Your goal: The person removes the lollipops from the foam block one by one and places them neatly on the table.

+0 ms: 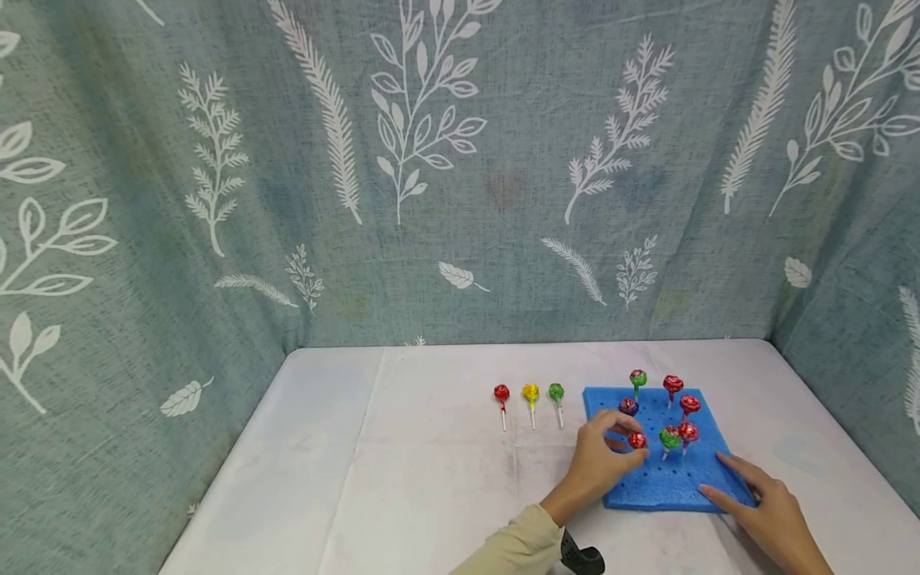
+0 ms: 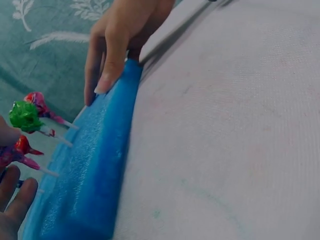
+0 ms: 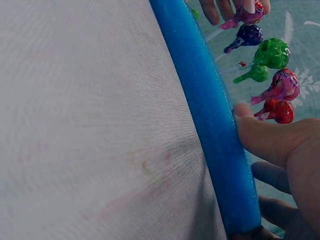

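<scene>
My left hand (image 1: 602, 454) is over the left part of a blue foam board (image 1: 647, 489), pinching a red-wrapped lollipop (image 1: 637, 440) by its head between thumb and fingers. In the right wrist view its fingertips show at the top around a pink-and-red lollipop (image 3: 250, 14). My right hand (image 1: 769, 507) rests on the board's near right corner, thumb on the top face and fingers spread along the right side. Standing in the board's holes are a dark purple lollipop (image 1: 628, 406), green ones (image 1: 671, 437) and several red ones (image 1: 672, 383).
Left of the board, a red lollipop (image 1: 501, 393), a yellow lollipop (image 1: 530, 393) and a green lollipop (image 1: 557, 392) lie in a row on the white-covered table (image 1: 431, 479). A leaf-patterned curtain (image 1: 503, 239) hangs behind and at both sides. A black strap (image 1: 580, 555) shows under the left sleeve.
</scene>
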Demonstrator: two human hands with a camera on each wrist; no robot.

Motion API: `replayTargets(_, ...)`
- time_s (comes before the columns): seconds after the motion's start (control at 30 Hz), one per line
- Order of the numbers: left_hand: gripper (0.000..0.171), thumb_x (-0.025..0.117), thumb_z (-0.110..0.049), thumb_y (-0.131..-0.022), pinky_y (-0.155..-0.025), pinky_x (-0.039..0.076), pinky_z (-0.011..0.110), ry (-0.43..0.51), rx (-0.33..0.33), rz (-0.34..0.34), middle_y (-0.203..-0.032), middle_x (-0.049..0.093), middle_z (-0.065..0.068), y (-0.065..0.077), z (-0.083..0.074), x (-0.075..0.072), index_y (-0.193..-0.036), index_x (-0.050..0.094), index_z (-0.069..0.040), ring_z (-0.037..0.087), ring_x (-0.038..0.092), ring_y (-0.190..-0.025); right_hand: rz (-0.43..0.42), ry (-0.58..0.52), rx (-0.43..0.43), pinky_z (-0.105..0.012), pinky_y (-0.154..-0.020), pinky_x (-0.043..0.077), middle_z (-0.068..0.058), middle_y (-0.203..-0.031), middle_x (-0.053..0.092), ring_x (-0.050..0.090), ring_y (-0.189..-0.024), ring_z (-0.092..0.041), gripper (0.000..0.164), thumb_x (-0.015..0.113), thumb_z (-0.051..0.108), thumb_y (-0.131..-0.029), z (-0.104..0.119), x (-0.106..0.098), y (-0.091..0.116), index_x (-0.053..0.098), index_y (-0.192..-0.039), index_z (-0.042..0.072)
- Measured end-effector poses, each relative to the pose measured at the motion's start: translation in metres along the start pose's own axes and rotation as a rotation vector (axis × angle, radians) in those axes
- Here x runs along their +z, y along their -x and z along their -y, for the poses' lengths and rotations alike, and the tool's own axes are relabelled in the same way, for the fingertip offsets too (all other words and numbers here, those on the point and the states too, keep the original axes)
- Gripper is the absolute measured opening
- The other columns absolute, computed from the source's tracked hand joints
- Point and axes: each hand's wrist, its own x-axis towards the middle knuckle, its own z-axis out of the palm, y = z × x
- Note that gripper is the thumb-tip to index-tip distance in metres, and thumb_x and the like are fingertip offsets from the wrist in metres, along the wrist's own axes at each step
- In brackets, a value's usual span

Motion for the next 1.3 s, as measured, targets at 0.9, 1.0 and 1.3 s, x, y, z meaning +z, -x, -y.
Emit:
replayTargets(0.9,0.019,0.069,0.003,-0.081,-0.071,0.054,0.023,0.002,0.154,-0.032,-0.098,0.061,0.013,0.000,-0.063,-0.028,-0.099,0.067,-0.003,0.017,0.063,-0.088,-0.007,-0.006,-0.009,-0.066,-0.093,0.032,-0.042,-0.139,0.022,0.022,-0.125,-0.060,0.100,0.061,0.064,-0.080,0.001,0.001,0.001,0.029,-0.142,-0.007)
replayTargets(1.0,0.020,0.070,0.003,-0.081,-0.071,0.054,0.023,0.010,0.160,-0.030,-0.098,0.061,0.014,0.000,-0.067,-0.033,-0.100,0.067,-0.002,0.018,0.063,-0.087,-0.002,-0.007,-0.006,-0.066,-0.092,0.032,-0.042,-0.139,0.022,0.022,-0.125,-0.060,0.100,0.061,0.064,-0.080,0.000,0.001,0.000,0.028,-0.142,-0.007)
replayTargets(1.3,0.020,0.070,0.002,-0.081,-0.071,0.055,0.026,0.023,0.141,-0.025,-0.100,0.061,0.014,-0.001,-0.069,-0.047,-0.101,0.067,0.002,0.021,0.062,-0.088,-0.009,-0.009,-0.016,-0.066,-0.092,0.033,-0.042,-0.139,0.022,0.023,-0.125,-0.060,0.099,0.061,0.062,-0.080,0.000,0.001,0.002,0.029,-0.142,-0.008)
